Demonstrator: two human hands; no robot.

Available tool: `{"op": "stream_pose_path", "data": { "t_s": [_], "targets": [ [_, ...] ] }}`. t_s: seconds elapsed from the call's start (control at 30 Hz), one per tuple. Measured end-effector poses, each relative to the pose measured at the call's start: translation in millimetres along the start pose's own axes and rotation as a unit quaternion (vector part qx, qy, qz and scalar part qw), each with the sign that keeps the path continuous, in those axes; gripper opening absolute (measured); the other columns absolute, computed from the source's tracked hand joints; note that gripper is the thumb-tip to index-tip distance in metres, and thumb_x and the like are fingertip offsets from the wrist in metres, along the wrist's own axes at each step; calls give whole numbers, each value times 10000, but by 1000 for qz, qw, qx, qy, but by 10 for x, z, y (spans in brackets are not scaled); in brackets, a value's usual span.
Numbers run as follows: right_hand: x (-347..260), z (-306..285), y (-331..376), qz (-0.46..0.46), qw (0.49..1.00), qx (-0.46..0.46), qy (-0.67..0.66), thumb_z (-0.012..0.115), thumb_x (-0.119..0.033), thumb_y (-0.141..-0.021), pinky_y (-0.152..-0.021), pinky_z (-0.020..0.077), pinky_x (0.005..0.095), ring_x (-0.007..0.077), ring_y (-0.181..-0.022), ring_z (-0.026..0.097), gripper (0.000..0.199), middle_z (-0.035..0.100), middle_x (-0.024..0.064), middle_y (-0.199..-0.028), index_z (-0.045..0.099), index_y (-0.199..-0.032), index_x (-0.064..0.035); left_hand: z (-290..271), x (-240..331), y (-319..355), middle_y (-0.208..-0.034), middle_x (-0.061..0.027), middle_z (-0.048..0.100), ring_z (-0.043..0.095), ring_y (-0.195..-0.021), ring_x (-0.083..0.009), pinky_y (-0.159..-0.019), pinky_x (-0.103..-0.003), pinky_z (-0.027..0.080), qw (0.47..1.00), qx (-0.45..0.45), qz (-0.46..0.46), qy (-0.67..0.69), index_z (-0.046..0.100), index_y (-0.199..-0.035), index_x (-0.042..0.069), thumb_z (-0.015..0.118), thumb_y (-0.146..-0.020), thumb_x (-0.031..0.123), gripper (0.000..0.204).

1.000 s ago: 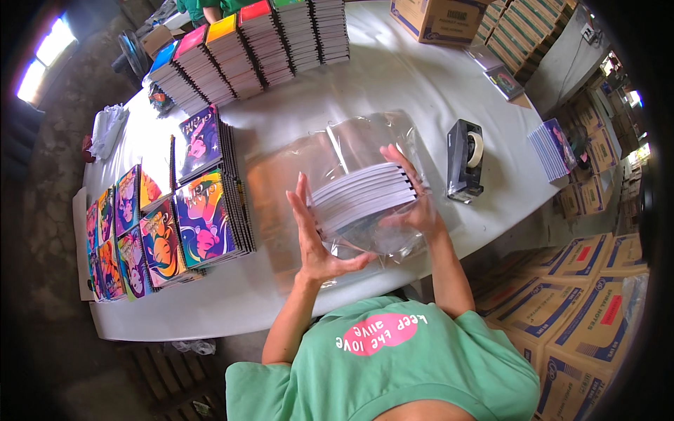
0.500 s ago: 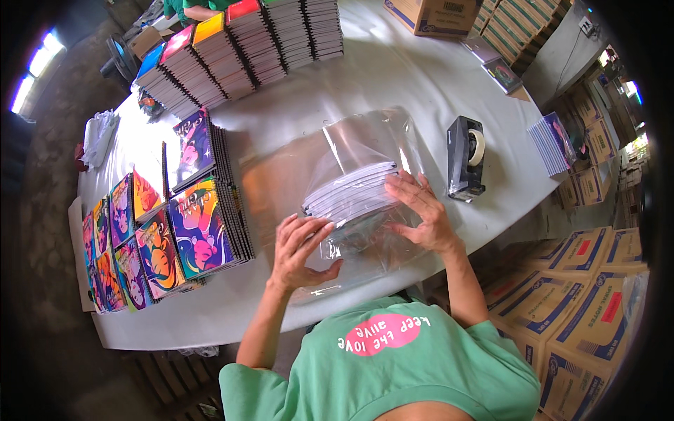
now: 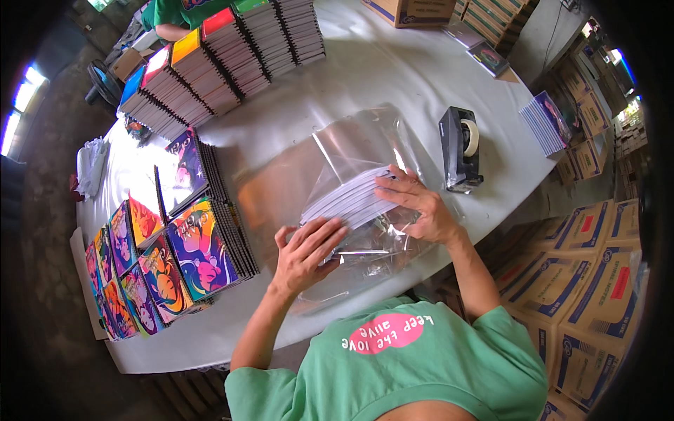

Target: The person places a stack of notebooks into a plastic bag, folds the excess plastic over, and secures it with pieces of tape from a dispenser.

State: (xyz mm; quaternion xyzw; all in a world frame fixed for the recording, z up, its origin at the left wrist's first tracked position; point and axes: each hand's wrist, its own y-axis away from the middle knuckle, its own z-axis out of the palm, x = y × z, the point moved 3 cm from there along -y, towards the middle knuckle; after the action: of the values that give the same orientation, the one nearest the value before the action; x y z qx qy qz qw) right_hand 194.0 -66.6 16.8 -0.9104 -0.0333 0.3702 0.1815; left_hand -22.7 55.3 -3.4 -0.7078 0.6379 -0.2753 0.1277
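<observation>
A stack of notebooks (image 3: 349, 201), pale page edges showing, lies inside clear plastic wrapping (image 3: 351, 144) in front of me. My left hand (image 3: 307, 256) rests at the stack's left end, its fingers stretched out over the plastic and its thumb partly tucked below. At the right end, my right hand (image 3: 420, 207) lays its extended fingers on the wrapped stack; its thumb is apart, on the near side. Crumpled, shiny plastic spreads between the hands and toward the table's front edge. The notebooks' covers are hidden.
Spiral notebooks with colourful covers (image 3: 200, 245) stand in piles at left; taller notebook stacks (image 3: 210, 70) line the back. A black tape dispenser (image 3: 460, 151) sits right of the plastic. Beyond the white table (image 3: 505, 168), cartons (image 3: 597, 281) are piled. Another person's green sleeve (image 3: 165, 14) shows behind.
My left hand has moved in onto the stack's left end, and my right hand has shifted slightly left along it. The near plastic is more crumpled. The whole view has tilted a little.
</observation>
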Motion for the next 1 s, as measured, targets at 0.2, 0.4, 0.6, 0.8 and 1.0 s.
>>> {"op": "stream_pose_path", "data": {
  "t_s": [0.2, 0.4, 0.6, 0.8, 1.0],
  "targets": [
    [-218, -41, -78, -14, 986, -76, 150, 766, -105, -607, -1099, 219, 504, 194, -1322, 348, 773, 436, 12, -1389, 477, -1321, -166, -238, -50, -456, -1435, -28, 367, 479, -1152, -215, -891, -403, 378, 979, -185, 68, 56, 436, -1343, 156, 757, -604, 378, 837],
    [-354, -66, 63, 44, 995, -82, 29, 774, -190, -639, -1097, 212, 488, 214, -1354, 289, 872, 329, 79, -1456, 346, -1386, -56, -254, -47, -672, -1409, -35, 388, 461, -899, -254, -859, -368, 416, 962, -256, 32, 93, 427, -1343, 66, 717, -591, 467, 900],
    [855, -944, 1082, 439, 817, 373, -30, 660, -438, -810, -907, 411, 357, 213, -1050, 536, 640, 554, 107, -1181, 475, -1255, -17, -237, -17, -664, -1396, -66, 397, 472, -1019, -287, -937, -390, 385, 964, -245, 40, 94, 395, -1360, 61, 738, -565, 416, 936],
    [1534, -831, 1240, 600, 740, 247, -177, 656, -458, -808, -872, 361, 411, 155, -1026, 478, 414, 578, -12, -1022, 613, -999, -94, -234, -13, -686, -1395, -87, 392, 468, -1060, -288, -971, -389, 362, 962, -256, 44, 90, 380, -1367, 58, 744, -558, 383, 946],
    [1419, -695, 1468, 451, 710, 387, -376, 684, -409, -792, -939, 305, 497, 186, -1148, 427, 303, 587, -15, -1083, 681, -996, -186, -254, -22, -664, -1388, -85, 395, 469, -1062, -290, -969, -388, 364, 963, -254, 36, 82, 382, -1362, 65, 745, -553, 351, 932]
  ]
}}
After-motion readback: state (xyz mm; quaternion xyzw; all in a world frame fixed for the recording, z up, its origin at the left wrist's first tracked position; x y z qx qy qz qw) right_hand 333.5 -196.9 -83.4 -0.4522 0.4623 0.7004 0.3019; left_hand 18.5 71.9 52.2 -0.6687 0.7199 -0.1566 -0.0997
